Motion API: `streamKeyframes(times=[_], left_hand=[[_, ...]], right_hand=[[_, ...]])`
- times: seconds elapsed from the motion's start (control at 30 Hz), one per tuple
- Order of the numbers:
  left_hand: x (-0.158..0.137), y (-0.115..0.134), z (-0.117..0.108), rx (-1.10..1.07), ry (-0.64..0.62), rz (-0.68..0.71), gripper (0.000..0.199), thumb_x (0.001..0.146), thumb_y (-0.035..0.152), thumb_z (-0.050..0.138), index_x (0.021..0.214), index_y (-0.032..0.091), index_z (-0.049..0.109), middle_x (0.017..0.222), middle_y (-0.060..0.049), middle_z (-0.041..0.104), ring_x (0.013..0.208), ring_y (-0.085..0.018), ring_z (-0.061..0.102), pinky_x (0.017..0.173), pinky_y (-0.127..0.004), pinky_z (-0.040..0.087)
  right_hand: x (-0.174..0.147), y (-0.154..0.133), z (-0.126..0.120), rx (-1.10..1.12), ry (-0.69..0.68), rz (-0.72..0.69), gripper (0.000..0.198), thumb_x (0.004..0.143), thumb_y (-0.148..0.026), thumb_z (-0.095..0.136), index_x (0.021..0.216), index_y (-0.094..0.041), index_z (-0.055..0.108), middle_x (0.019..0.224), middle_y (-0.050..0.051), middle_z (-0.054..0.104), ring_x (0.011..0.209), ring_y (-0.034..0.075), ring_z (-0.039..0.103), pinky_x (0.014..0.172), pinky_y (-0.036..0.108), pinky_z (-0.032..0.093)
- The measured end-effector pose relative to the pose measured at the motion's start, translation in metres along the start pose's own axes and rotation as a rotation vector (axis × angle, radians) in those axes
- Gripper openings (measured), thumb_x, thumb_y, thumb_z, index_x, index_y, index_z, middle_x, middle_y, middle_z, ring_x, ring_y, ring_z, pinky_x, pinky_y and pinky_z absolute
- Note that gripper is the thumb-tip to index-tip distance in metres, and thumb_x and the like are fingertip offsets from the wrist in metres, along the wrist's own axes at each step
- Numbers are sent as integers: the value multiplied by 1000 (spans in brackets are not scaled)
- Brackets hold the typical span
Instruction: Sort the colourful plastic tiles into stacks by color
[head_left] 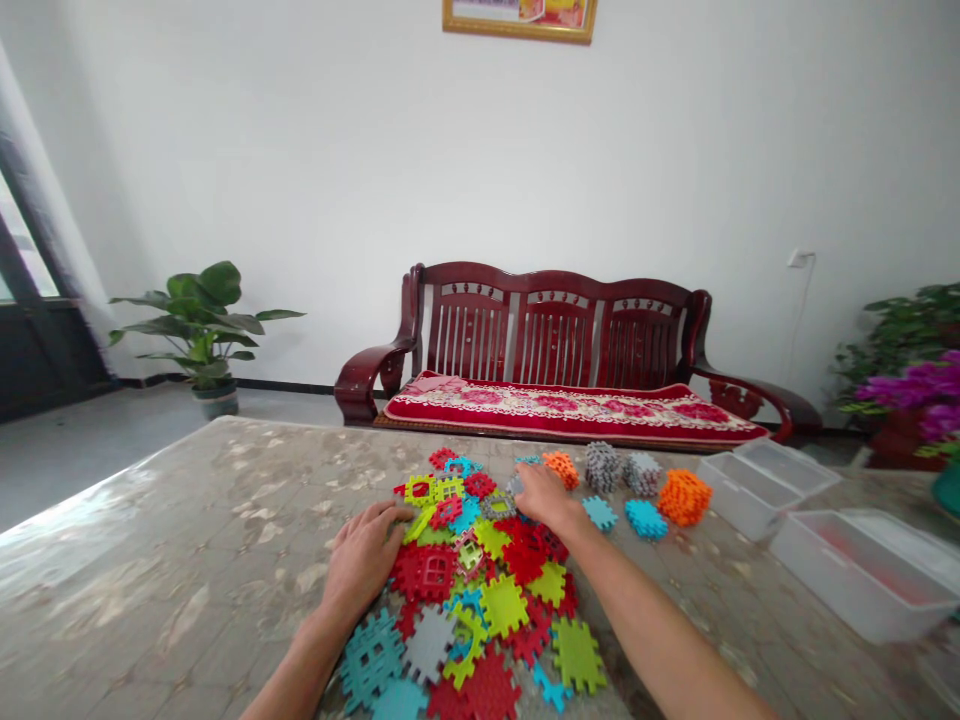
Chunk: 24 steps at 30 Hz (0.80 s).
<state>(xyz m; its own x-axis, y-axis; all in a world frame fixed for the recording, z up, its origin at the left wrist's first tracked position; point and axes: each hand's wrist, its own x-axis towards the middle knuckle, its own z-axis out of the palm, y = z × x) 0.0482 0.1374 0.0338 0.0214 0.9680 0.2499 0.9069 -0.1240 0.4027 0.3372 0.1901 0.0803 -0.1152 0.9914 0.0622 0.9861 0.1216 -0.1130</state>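
Observation:
A loose heap of toothed plastic interlocking tiles (504, 606) in red, lime, blue and grey lies on the table in front of me. My left hand (367, 548) rests at the heap's left side, fingers loosely apart and holding nothing; its fingertips are close to a lime tile (420, 522). At the far right of the heap, my right hand (544, 494) has its fingers closed on a grey tile (515, 485), mostly hidden by them. Right of that hand stand sorted stacks: orange tiles (561, 469), dark grey tiles (602, 466), light grey tiles (642, 474), blue tiles (646, 519) and larger orange tiles (685, 497).
Two clear plastic boxes stand at the right: a farther box (750, 500) and a nearer box (847, 585) with something reddish inside. A patterned cloth covers the table (187, 560). Beyond it are a wooden bench (555, 330), a potted plant (206, 320) and purple flowers (919, 390).

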Motion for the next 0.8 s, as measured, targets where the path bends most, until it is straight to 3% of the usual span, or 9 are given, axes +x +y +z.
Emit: streamKeyframes(times=[0.13, 0.27, 0.4, 0.53, 0.67, 0.8], left_hand=[[3, -7, 6, 17, 12, 24, 36, 90, 29, 42, 108, 35, 72, 130, 1, 66, 125, -23, 57, 107, -41, 38], [5, -10, 8, 34, 13, 43, 37, 90, 29, 41, 109, 36, 72, 129, 2, 66, 125, -22, 57, 108, -40, 38], [4, -10, 7, 41, 15, 49, 37, 91, 30, 40, 110, 33, 72, 129, 1, 67, 124, -22, 57, 108, -39, 38], [4, -10, 7, 45, 17, 51, 38, 91, 32, 39, 109, 33, 72, 129, 0, 67, 123, -23, 58, 107, -40, 39], [5, -11, 8, 49, 24, 53, 37, 90, 31, 41, 109, 34, 73, 128, 1, 68, 123, -23, 59, 108, -40, 39], [5, -12, 8, 47, 27, 60, 37, 90, 31, 40, 108, 34, 73, 127, 1, 68, 122, -22, 59, 108, -39, 39]], right_hand=[[-6, -4, -6, 3, 25, 1, 45, 74, -11, 59, 119, -13, 63, 114, 16, 71, 107, 28, 65, 88, 32, 47], [-14, 10, -30, 92, 145, -18, 54, 73, -15, 59, 128, -15, 58, 117, 13, 70, 109, 25, 64, 90, 30, 45], [-19, 63, -71, 215, 313, 139, 58, 75, -28, 64, 131, -16, 55, 118, 11, 70, 105, 24, 65, 86, 29, 46], [-21, 135, -98, 112, 285, 433, 53, 77, -29, 63, 128, -16, 56, 113, 13, 71, 103, 27, 67, 81, 30, 47], [-21, 181, -94, -19, 212, 552, 51, 78, -27, 59, 127, -14, 55, 114, 16, 70, 108, 30, 66, 85, 34, 46], [-19, 192, -82, -34, 182, 593, 53, 79, -24, 57, 130, -13, 52, 117, 19, 68, 114, 32, 63, 89, 37, 46]])
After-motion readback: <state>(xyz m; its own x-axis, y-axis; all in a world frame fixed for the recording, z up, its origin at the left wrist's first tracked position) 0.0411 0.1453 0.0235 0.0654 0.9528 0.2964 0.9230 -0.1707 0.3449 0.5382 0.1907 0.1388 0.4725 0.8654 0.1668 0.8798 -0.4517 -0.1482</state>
